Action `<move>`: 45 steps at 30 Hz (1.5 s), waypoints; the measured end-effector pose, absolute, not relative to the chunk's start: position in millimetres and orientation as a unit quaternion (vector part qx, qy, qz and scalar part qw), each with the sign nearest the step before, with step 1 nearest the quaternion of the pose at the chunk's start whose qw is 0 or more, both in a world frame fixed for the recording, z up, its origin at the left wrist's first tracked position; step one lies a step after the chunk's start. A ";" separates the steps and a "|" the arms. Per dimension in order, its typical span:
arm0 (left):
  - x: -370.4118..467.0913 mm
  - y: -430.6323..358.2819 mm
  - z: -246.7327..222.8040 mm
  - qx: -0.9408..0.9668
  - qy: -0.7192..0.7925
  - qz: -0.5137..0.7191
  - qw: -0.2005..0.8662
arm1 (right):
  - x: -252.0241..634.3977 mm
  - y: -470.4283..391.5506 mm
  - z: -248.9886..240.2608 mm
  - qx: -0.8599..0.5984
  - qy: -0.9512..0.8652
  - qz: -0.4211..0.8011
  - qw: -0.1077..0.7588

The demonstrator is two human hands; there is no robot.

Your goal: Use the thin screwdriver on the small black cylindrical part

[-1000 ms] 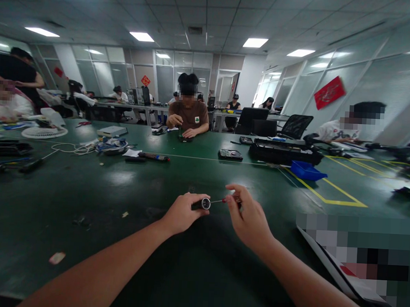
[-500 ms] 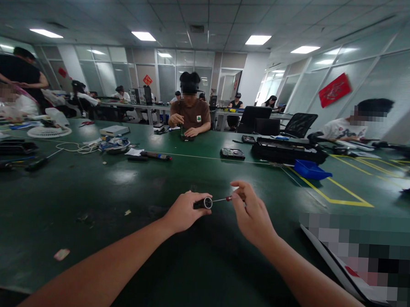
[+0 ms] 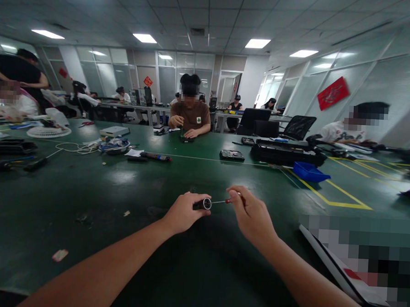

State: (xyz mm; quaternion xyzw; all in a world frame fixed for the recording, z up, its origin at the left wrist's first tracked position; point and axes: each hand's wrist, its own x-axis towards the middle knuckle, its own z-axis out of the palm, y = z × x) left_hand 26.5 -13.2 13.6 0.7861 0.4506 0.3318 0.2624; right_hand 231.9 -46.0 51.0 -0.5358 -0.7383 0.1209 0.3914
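Near the middle of the head view, my left hand (image 3: 184,212) is closed around a short black cylinder (image 3: 202,203) with a light ring at its round end, which faces me. My right hand (image 3: 248,213) grips a screwdriver (image 3: 227,201) with a red collar, its handle mostly covered by my fingers. The thin shaft points left, and its tip meets the right side of the cylinder's end; the exact contact is too small to make out. Both hands are held low over the green table (image 3: 126,268).
Farther back lie a hard drive (image 3: 232,155), a black electric screwdriver (image 3: 156,156), a blue tray (image 3: 310,172) and a long black housing (image 3: 287,151). A bundle of cables (image 3: 113,144) lies at left. A co-worker (image 3: 189,113) sits opposite. A blurred-out panel (image 3: 353,266) is at right.
My right hand's fingers have curled in closer around the screwdriver handle, the raised index finger coming down. My left hand and the cylinder stay almost in place.
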 end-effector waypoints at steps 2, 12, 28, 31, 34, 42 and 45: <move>26.3 -12.0 11.6 0.782 0.454 0.337 0.263 | 231.8 -46.4 50.8 -0.522 -0.741 0.125 0.402; 24.9 -13.0 12.2 0.793 0.445 0.329 0.254 | 232.6 -42.9 51.5 -0.539 -0.742 0.111 0.383; 25.4 -13.8 15.8 0.783 0.458 0.330 0.260 | 231.6 -44.6 52.9 -0.507 -0.758 0.124 0.391; 25.6 -13.7 16.6 0.782 0.458 0.328 0.267 | 232.3 -44.4 53.0 -0.531 -0.753 0.126 0.368; 25.4 -13.2 15.5 0.784 0.454 0.330 0.267 | 233.0 -43.9 52.2 -0.535 -0.745 0.125 0.379; 24.5 -12.6 11.1 0.774 0.469 0.337 0.258 | 234.4 -43.6 51.5 -0.536 -0.735 0.140 0.390; 25.3 -12.6 12.3 0.782 0.459 0.336 0.255 | 234.1 -42.1 48.7 -0.539 -0.727 0.144 0.399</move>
